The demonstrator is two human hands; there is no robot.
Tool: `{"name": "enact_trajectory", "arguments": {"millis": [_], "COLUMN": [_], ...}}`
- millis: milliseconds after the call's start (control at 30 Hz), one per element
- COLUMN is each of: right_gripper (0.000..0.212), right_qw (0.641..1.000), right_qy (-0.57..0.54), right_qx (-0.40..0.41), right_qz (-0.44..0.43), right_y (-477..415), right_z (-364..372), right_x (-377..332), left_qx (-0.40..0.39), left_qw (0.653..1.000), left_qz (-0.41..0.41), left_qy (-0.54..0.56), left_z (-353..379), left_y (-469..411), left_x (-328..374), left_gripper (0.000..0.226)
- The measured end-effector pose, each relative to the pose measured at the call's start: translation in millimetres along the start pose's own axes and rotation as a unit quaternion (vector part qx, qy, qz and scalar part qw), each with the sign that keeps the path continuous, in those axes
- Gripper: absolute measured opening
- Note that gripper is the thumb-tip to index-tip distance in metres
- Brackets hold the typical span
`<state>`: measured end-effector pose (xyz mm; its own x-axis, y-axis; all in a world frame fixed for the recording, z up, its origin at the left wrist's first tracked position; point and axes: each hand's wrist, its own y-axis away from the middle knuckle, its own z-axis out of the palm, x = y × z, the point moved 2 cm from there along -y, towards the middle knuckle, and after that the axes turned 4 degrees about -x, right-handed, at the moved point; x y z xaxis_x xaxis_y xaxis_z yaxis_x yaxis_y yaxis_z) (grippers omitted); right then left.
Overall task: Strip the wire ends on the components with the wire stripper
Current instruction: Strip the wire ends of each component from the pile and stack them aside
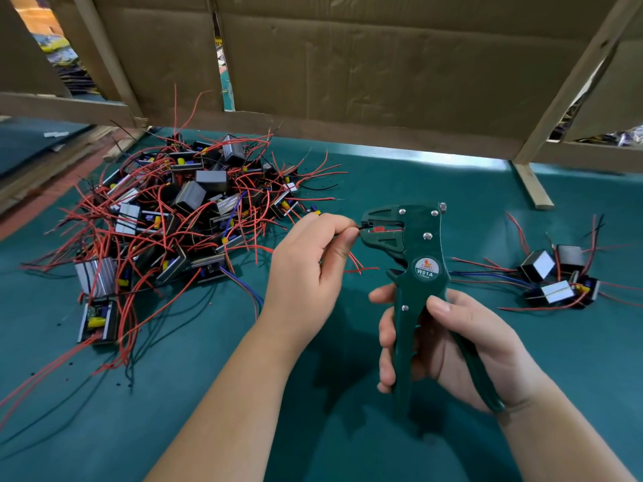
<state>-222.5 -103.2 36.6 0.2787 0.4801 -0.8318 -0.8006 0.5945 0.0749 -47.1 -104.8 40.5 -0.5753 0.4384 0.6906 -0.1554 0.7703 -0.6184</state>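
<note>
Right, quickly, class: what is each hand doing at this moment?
Left hand: pinching a wire end held at the jaws of the wire stripper.
Right hand: gripping the wire stripper's handles.

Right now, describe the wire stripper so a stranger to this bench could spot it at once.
On the green table, between the big pile of components and the smaller cluster, the right hand holds the wire stripper upright. It is the only tool: dark green, with a round W01A label.
</note>
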Motion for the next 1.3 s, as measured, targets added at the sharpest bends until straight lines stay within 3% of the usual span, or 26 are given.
{"name": "enact_trajectory", "arguments": {"millis": [400,1033,1133,1300], "right_gripper": [0.059,0.053,0.055,0.045], "right_qw": [1.000,1.000,0.999,0.987], "right_qy": [0.015,0.020,0.010,0.017], "right_qx": [-0.006,0.008,0.039,0.157], "right_qz": [0.003,-0.005,-0.014,-0.026], "right_y": [1,-1,-4,-10], "right_z": [-2,2,6,9], "right_x": [0,2,6,11], "left_qx": [-0.008,0.019,-0.007,-0.077], "left_qw": [0.997,0.997,0.999,0.991], "left_qz": [0.039,0.049,0.005,-0.038], "left_qy": [-0.058,-0.061,-0.033,-0.107], "left_z": [-5,-6,-5,-1], "left_y": [-2,-2,-1,-2], "left_x": [4,5,2,-6], "left_gripper": [0.023,0.024,0.023,0.028]}}
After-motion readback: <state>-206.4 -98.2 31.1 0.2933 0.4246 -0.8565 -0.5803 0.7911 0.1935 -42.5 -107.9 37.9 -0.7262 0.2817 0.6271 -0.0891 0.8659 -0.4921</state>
